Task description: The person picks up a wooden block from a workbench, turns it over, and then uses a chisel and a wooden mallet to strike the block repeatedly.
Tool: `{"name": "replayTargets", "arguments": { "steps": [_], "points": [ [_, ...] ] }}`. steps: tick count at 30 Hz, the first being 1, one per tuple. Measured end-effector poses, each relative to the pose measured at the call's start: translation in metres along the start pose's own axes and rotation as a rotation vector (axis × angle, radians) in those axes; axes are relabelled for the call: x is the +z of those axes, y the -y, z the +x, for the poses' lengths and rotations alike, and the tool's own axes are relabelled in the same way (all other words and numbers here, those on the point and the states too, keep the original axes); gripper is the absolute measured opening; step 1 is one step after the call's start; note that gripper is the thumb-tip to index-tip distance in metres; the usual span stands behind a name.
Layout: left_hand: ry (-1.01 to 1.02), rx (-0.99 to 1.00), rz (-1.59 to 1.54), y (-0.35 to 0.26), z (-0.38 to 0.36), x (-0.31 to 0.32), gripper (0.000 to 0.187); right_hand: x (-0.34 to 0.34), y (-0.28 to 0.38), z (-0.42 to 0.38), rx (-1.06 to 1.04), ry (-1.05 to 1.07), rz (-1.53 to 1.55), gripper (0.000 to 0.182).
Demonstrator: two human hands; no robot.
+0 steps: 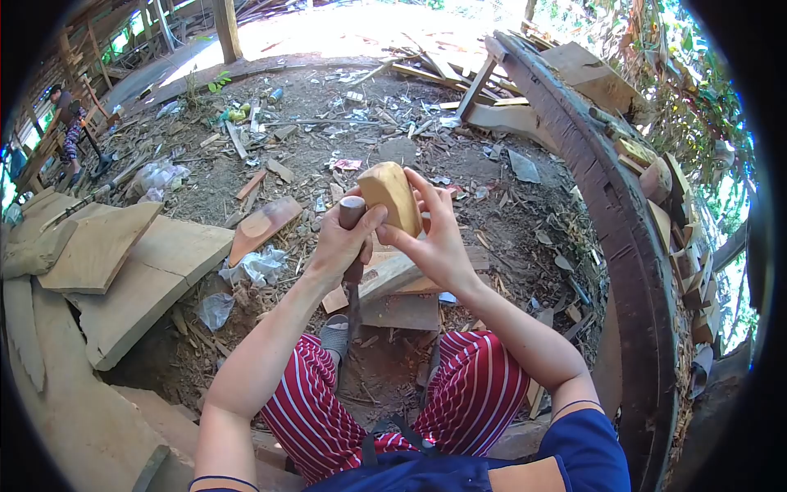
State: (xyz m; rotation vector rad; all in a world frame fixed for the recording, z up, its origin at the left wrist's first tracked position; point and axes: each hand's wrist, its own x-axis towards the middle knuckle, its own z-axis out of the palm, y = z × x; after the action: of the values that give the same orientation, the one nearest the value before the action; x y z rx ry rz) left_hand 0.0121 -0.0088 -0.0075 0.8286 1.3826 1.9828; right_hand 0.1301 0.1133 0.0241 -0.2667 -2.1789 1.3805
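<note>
My left hand (338, 242) is wrapped round the round brown wooden handle (352, 213) of what looks like a knife; its dark narrow blade (353, 307) points down between my knees. The left thumb also presses against the lower left side of a pale yellowish wooden block (392, 197) with rounded, shaped edges. My right hand (434, 238) grips that block from the right, fingers behind it and thumb near its lower edge. Both hands are close together in front of me. The fingers behind the block are partly hidden.
Cut boards (406, 312) lie on the ground just past my knees. Thick planks (164, 254) are stacked on the left. A long dark beam (607, 189) curves down the right, with wood offcuts (684, 262) beyond it. Another person (67, 123) is at the far left.
</note>
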Motion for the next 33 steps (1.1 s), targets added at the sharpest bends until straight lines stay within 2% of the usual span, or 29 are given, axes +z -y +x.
{"name": "replayTargets", "arguments": {
  "steps": [1,2,3,5,8,11,13,15,18,20,21,23,25,26,27,28,29,30,31,32,33],
  "points": [
    [-0.007,-0.024,-0.075,0.000,0.000,0.000,0.053,0.001,0.004,-0.001,-0.142,-0.046,-0.207,0.082],
    [-0.007,-0.022,-0.074,-0.001,0.000,-0.001,0.053,0.002,0.009,-0.004,-0.203,-0.078,-0.258,0.078],
    [0.024,-0.047,-0.147,-0.001,0.000,-0.003,0.047,0.003,0.008,-0.003,-0.205,-0.079,-0.257,0.078],
    [0.052,-0.068,-0.224,-0.002,-0.001,-0.006,0.041,0.006,0.002,-0.002,-0.414,-0.062,-0.239,0.068],
    [0.052,-0.066,-0.330,-0.002,-0.002,-0.013,0.034,0.005,0.012,-0.004,-0.493,-0.012,-0.311,0.062],
    [0.054,-0.050,-0.332,-0.002,0.000,-0.025,0.039,0.007,0.015,-0.005,-0.603,-0.010,-0.349,0.060],
    [0.121,-0.092,-0.404,-0.003,0.000,-0.028,0.047,0.009,0.018,-0.006,-0.602,-0.012,-0.382,0.058],
    [0.088,-0.113,-0.397,-0.003,-0.001,-0.023,0.049,0.009,0.022,-0.007,-0.602,-0.014,-0.417,0.056],
    [0.048,-0.143,-0.398,-0.005,-0.004,-0.015,0.051,0.008,0.028,-0.009,-0.543,-0.011,-0.494,0.064],
    [0.043,-0.155,-0.407,-0.006,-0.006,-0.013,0.052,0.006,0.030,-0.007,-0.332,0.135,-0.279,0.081],
    [0.063,-0.128,-0.406,-0.006,-0.008,-0.012,0.049,0.007,0.028,-0.006,-0.328,0.132,-0.275,0.081],
    [0.082,-0.102,-0.401,-0.008,-0.010,-0.009,0.047,0.013,0.025,-0.001,-0.202,0.090,-0.067,0.092],
    [-0.123,-0.039,-0.074,-0.013,-0.011,0.003,0.040,0.013,0.021,0.001,-0.213,0.058,-0.030,0.095],
    [-0.139,-0.062,-0.153,-0.016,-0.012,0.007,0.054,0.012,0.016,0.003,-0.192,0.047,0.008,0.095],
    [-0.140,-0.061,-0.155,-0.017,-0.013,0.007,0.054,0.011,0.013,0.004,-0.170,0.037,0.046,0.095],
    [-0.089,-0.028,-0.141,-0.018,-0.013,0.005,0.053,0.014,0.014,0.001,-0.160,-0.011,0.165,0.082],
    [-0.035,0.005,-0.126,-0.019,-0.012,0.004,0.052,0.013,0.014,0.003,-0.162,-0.014,0.165,0.082],
    [-0.031,0.004,-0.126,-0.021,-0.013,0.003,0.052,0.012,0.012,0.006,0.023,-0.051,0.536,0.073],
    [0.053,0.015,0.053,-0.023,-0.016,0.004,0.058,0.009,0.010,0.009,0.211,-0.089,0.904,0.065],
    [0.135,0.028,0.228,-0.024,-0.019,0.006,0.063,0.007,0.001,0.015,0.289,-0.118,1.010,0.056],
    [0.139,0.028,0.219,-0.023,-0.021,0.014,0.063,0.002,-0.004,0.018,0.292,-0.121,1.000,0.056]
  ]
}}
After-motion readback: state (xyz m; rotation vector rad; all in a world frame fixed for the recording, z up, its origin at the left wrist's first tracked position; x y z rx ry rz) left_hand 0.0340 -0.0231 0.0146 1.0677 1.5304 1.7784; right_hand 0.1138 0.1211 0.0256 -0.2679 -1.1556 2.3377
